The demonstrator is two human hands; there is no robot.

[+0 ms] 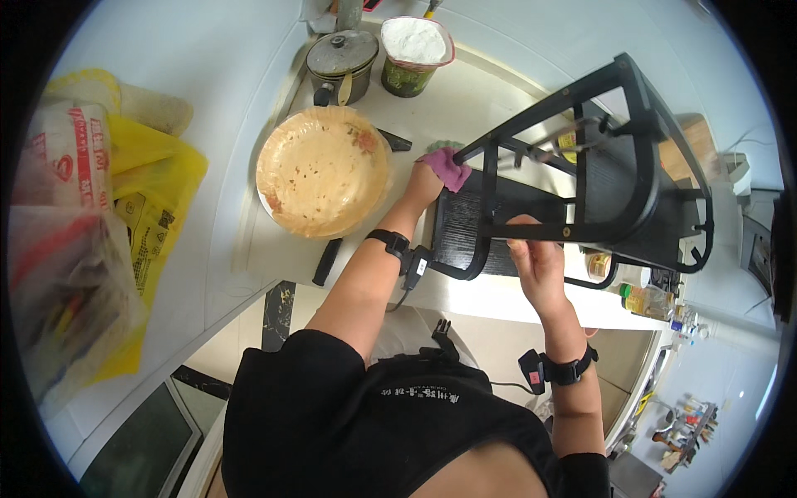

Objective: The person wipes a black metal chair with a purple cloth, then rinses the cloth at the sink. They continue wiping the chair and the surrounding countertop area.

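Note:
A black metal-framed rack (563, 232) with dark shelf panels is tipped on its side over the counter. My left hand (426, 184) holds a purple cloth (453, 171) against the end of one of its bars, and most of the fingers are hidden by the cloth. Below the middle of the frame, my right hand (540, 264) grips a lower bar between thumb and fingers. A ribbed black panel (457, 227) lies between the two hands; the picture does not settle whether it belongs to the rack.
Left of my left hand sits a large flower-patterned dish (320, 171), with a black handle (327, 261) near its edge. Behind stand a lidded pot (342, 56) and a tub of white powder (408, 78). Jars (647, 302) stand at right; a yellow bag (159, 162) hangs at left.

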